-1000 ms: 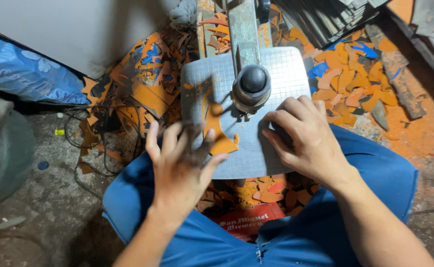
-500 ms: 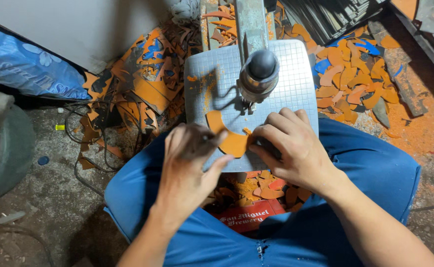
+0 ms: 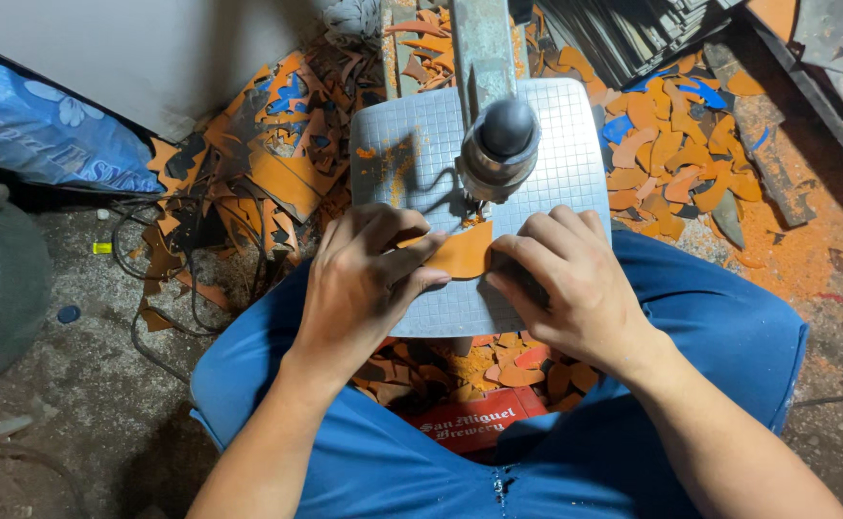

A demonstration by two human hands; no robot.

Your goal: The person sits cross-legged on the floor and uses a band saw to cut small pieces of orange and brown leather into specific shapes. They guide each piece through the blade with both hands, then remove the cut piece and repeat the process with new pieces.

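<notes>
Both hands on orange piece at cutting machine.
Left hand (image 3: 359, 279) and right hand (image 3: 566, 284) pinch orange piece (image 3: 462, 252) flat on gridded metal table (image 3: 412, 144), under machine head (image 3: 501, 144).

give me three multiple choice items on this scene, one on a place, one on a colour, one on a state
1. Where does the orange piece lie?
A. on the floor by the cables
B. on the grey gridded table under the machine head
C. on the person's lap

2. What colour are the person's trousers?
A. blue
B. black
C. white

3. How is the orange piece held?
A. by the left hand only
B. by no hand
C. between the left hand and the right hand

Answers: 1 B, it rests on the gridded plate; 2 A, both thighs are blue; 3 C, fingers of both hands press it.
</notes>
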